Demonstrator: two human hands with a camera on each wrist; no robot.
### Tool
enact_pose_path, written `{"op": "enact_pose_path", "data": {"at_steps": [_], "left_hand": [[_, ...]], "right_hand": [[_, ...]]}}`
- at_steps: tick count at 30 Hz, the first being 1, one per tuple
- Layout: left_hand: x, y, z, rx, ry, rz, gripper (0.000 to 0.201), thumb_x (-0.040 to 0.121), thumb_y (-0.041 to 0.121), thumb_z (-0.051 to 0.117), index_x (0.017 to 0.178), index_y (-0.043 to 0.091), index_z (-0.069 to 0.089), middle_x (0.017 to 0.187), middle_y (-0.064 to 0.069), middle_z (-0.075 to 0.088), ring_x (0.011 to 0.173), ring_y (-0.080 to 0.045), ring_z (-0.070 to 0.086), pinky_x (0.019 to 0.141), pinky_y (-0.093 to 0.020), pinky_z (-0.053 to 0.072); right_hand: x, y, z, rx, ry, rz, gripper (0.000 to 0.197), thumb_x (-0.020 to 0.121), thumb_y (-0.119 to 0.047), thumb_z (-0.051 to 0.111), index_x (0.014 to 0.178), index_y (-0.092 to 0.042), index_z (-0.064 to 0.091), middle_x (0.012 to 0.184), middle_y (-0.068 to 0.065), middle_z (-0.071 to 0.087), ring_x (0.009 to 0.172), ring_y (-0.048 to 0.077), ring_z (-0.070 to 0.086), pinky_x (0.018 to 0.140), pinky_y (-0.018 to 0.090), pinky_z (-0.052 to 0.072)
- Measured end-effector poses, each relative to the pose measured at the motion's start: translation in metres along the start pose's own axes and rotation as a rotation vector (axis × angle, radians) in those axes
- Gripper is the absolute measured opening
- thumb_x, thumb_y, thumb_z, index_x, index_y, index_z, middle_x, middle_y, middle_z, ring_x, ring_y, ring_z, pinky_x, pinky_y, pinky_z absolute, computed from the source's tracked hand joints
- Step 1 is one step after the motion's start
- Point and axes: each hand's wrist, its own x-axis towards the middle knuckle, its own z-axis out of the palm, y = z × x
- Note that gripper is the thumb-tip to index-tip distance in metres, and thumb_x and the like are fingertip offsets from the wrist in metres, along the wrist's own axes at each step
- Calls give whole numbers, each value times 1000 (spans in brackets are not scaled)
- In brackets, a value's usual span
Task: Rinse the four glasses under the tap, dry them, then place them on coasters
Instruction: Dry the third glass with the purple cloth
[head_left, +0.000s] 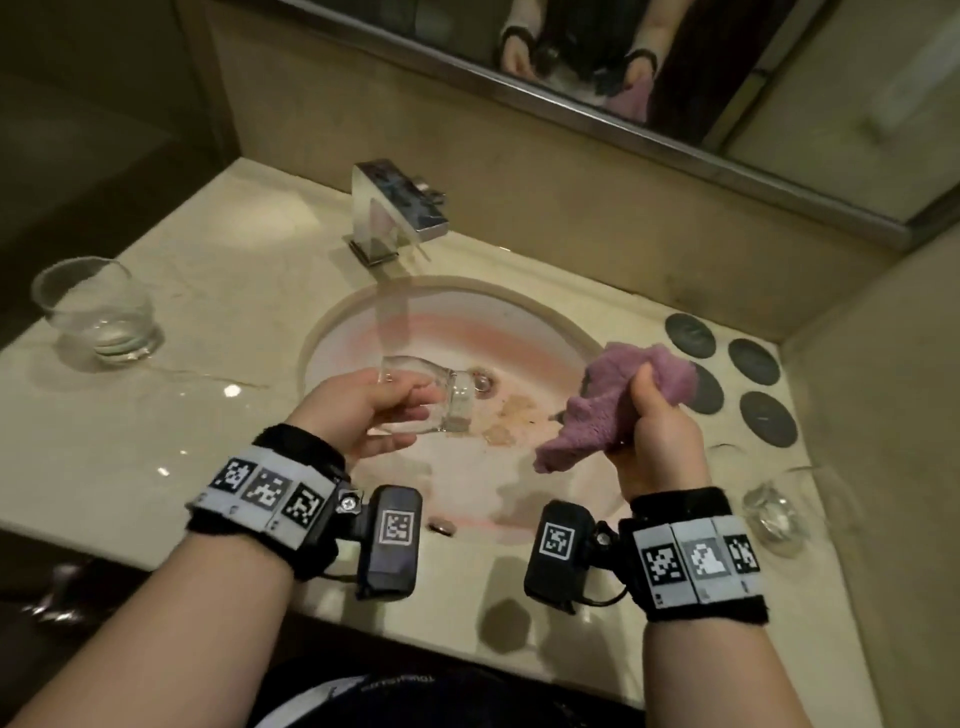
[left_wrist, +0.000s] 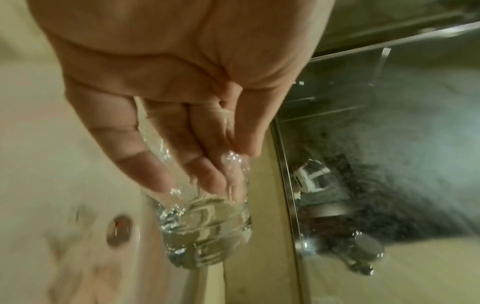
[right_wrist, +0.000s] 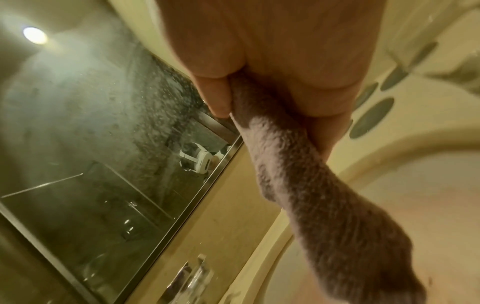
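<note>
Head view: the left hand (head_left: 363, 410) is gripping a clear tumbler (head_left: 431, 395) on its side above the sink basin (head_left: 519, 332), thumb and fingers curled round the wall, base pointing toward the drain. The right hand (head_left: 652, 431) is clenching a purple cloth (head_left: 618, 400) above the basin's right part. Three glasses are showing: the gripped one, a second tumbler (head_left: 98, 312) standing upright on the counter at left, and a third glass (head_left: 776, 512) at the right counter edge. Four dark round coasters (head_left: 769, 418) are lying right of the basin, bare. The chrome tap (head_left: 395, 208) is standing behind the basin.

Left wrist view: fingers (left_wrist: 145, 148) are lying along the tumbler (left_wrist: 207, 226).

Right wrist view: the fist (right_wrist: 272, 61) is squeezing the cloth (right_wrist: 324, 205); coasters (right_wrist: 371, 117) are showing blurred beyond.
</note>
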Motion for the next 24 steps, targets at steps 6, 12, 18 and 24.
{"op": "enact_pose_path", "data": {"at_steps": [6,12,18,24], "left_hand": [[11,-18,71,-750,-144,-251,18,85,20,54,87,12,69,74,5,71,59,-7,61,57,-24,45],[16,-18,101,-871,-198,-207,21,83,22,53,95,14,69,77,7,71,56,-6,59,48,-21,45],[18,-15,109,-821,-179,-228,17,85,22,52,86,14,66,70,6,69,56,-6,60,49,-21,44],[26,6,86,-753,-266,-271,16,82,22,53,85,14,67,72,6,68,61,-4,59,51,-20,42]], "right_hand": [[17,-21,-38,-227,-43,-58,39,100,-36,40,127,-9,48,92,19,67,81,36,68,76,54,55],[22,-34,-36,-380,-172,-158,37,99,-42,34,114,-16,56,77,30,50,69,26,50,66,53,53],[35,-15,-16,-806,-737,-556,57,92,-61,29,141,-46,5,157,-3,10,144,14,7,117,39,17],[50,-15,-4,-1037,-711,-930,48,98,-44,30,144,-40,17,156,-8,17,143,20,20,116,35,17]]}}
